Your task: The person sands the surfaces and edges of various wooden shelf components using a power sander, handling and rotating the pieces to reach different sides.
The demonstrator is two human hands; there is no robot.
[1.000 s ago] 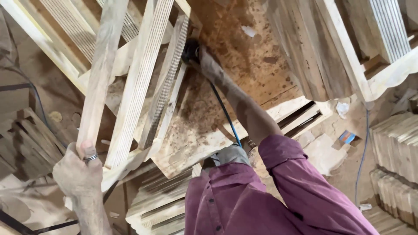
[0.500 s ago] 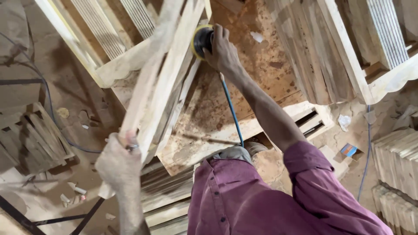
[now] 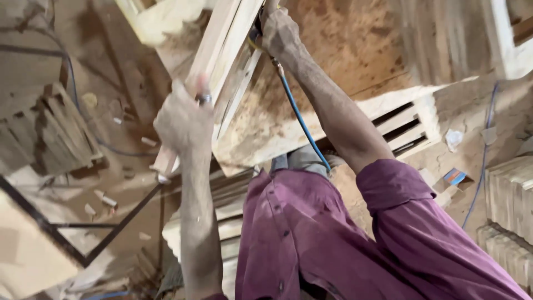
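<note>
My left hand [image 3: 183, 119], with a ring on one finger, grips the lower end of a pale wooden slatted frame [image 3: 225, 50] that leans up and to the right. My right hand [image 3: 280, 33] reaches to the top of the view and holds a yellow and black hand-held power tool [image 3: 260, 25] pressed against the frame's upper part. A blue hose [image 3: 300, 119] runs from the tool down along my right forearm. I wear a maroon shirt [image 3: 333, 239]. Most of the tool is hidden by the hand and the slats.
A dusty chipboard bench top [image 3: 344, 61] lies under the frame. Stacks of wooden slats [image 3: 53, 133] sit at the left and stacked slats [image 3: 511, 194] at the right. A black metal frame [image 3: 72, 233] stands at the lower left. A thin blue cable [image 3: 483, 161] crosses the sawdust-covered floor.
The view has swung; both hands now sit further right and higher in the picture. My left hand slid up the frame while my right hand carried the tool toward the frame's upper end.
</note>
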